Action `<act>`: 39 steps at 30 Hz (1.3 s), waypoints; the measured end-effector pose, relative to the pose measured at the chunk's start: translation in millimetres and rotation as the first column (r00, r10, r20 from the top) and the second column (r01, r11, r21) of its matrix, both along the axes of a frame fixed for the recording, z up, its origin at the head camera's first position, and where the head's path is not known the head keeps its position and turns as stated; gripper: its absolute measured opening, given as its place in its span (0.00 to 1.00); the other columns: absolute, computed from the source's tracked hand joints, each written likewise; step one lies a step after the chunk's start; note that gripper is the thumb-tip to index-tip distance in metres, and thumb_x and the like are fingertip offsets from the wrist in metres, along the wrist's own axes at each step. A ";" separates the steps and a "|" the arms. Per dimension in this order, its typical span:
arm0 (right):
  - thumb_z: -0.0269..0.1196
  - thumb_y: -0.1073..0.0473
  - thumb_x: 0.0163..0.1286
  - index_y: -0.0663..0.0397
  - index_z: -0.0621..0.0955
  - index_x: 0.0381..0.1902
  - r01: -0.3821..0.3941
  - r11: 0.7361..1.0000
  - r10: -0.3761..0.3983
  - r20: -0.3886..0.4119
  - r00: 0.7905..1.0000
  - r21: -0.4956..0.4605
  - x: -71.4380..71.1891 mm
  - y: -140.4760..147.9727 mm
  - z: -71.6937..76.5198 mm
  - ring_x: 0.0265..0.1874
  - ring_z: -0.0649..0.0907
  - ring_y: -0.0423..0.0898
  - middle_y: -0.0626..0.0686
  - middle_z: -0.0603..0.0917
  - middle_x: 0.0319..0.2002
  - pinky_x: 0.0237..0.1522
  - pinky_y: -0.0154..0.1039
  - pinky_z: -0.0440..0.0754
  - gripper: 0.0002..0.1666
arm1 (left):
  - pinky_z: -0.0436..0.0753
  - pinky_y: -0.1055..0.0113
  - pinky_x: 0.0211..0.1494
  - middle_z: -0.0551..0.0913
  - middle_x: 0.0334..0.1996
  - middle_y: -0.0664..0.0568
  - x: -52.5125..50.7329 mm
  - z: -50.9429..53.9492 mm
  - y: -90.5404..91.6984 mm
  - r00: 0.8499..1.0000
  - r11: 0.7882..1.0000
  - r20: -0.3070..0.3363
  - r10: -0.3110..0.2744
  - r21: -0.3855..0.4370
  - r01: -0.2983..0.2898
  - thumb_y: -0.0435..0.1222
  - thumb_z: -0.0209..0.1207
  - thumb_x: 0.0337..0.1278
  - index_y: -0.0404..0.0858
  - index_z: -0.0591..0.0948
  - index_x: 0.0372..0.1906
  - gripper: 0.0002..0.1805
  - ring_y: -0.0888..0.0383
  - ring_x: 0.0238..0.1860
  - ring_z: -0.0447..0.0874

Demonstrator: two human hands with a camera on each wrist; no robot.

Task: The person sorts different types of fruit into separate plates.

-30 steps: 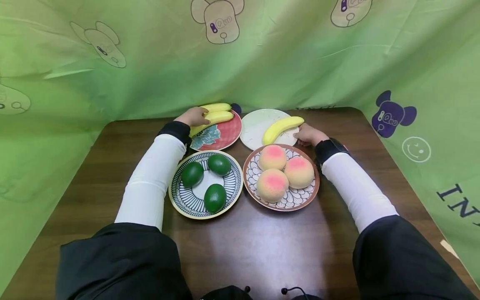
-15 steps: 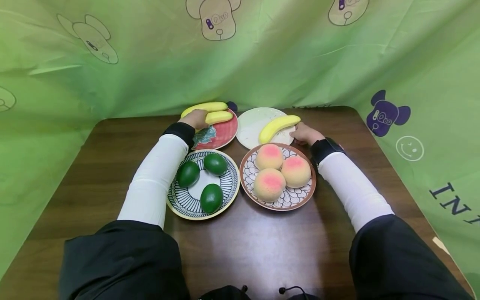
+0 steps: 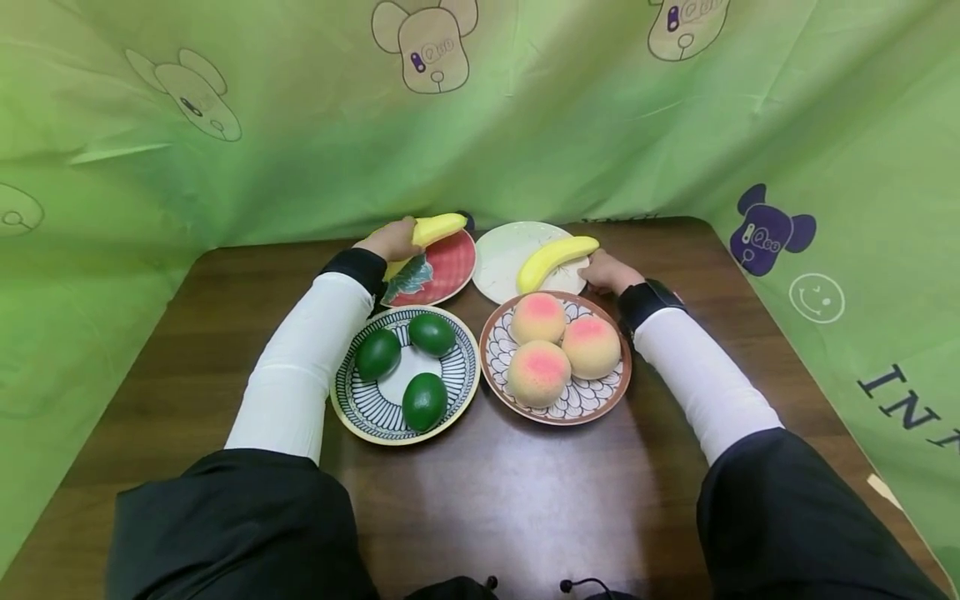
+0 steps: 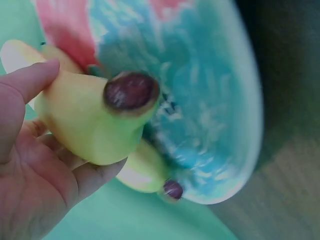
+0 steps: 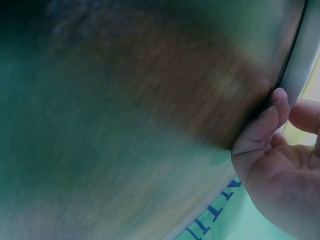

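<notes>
My left hand (image 3: 393,239) grips a yellow banana (image 3: 441,227) over the red plate (image 3: 453,262), which has a teal leaf pattern. In the left wrist view, thumb and fingers curl round that banana (image 4: 82,117), its dark stem end toward the camera. A second banana (image 4: 142,167) lies below it at the plate, largely hidden. At the right, my right hand (image 3: 609,272) pinches the rim of a white plate (image 3: 498,258) holding one banana (image 3: 555,260). The right wrist view shows the thumb and curled fingers (image 5: 262,125) at that rim.
Nearer me, a blue-patterned plate (image 3: 350,408) holds green avocados (image 3: 425,402). Beside it, a brown-rimmed plate (image 3: 573,419) carries peaches (image 3: 538,373). The wooden table (image 3: 510,508) meets a green printed cloth (image 3: 525,125) at the back and sides.
My left hand has closed round one banana and raised it slightly, and this banana now covers the other behind it. The right hand keeps its place at the white plate's rim.
</notes>
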State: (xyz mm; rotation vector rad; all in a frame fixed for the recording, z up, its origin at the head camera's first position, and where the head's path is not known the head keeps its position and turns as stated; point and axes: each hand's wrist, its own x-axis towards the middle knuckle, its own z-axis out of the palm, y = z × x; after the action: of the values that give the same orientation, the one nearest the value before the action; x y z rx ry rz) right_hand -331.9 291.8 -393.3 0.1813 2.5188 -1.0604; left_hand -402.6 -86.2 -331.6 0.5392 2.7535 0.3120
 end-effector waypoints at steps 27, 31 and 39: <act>0.46 0.62 0.78 0.67 0.69 0.46 0.011 1.000 -0.010 -0.017 1.000 0.023 14.3 -11.1 9.9 0.19 0.72 0.40 0.47 0.70 0.19 0.26 0.33 0.73 0.10 | 0.75 0.54 0.72 0.76 0.65 0.35 14.8 14.6 118.7 0.996 0.992 -0.061 -0.071 0.102 0.077 0.45 0.56 0.74 0.30 0.57 0.76 0.37 0.43 0.65 0.77; 0.46 0.63 0.77 0.68 0.68 0.47 0.005 1.000 -0.005 -0.021 1.000 0.017 13.5 -14.1 4.8 0.20 0.72 0.40 0.47 0.70 0.20 0.27 0.32 0.74 0.10 | 0.73 0.53 0.74 0.73 0.70 0.35 22.5 4.3 132.7 0.996 0.995 -0.014 -0.089 0.049 0.090 0.45 0.55 0.75 0.32 0.54 0.78 0.38 0.42 0.70 0.74; 0.46 0.65 0.76 0.63 0.69 0.41 0.018 1.000 -0.018 -0.040 0.999 0.002 15.6 -10.3 9.2 0.18 0.71 0.40 0.46 0.70 0.19 0.25 0.32 0.72 0.06 | 0.70 0.54 0.77 0.71 0.72 0.35 26.7 -3.6 152.9 0.994 0.993 -0.007 -0.113 0.021 0.113 0.44 0.53 0.76 0.31 0.54 0.79 0.38 0.42 0.73 0.71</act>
State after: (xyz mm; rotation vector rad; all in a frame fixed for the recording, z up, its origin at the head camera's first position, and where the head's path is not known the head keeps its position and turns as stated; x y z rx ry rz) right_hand -316.3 281.5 -384.0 0.1855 2.5585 -1.0785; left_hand -375.9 66.7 -335.2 0.6993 2.7151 0.3134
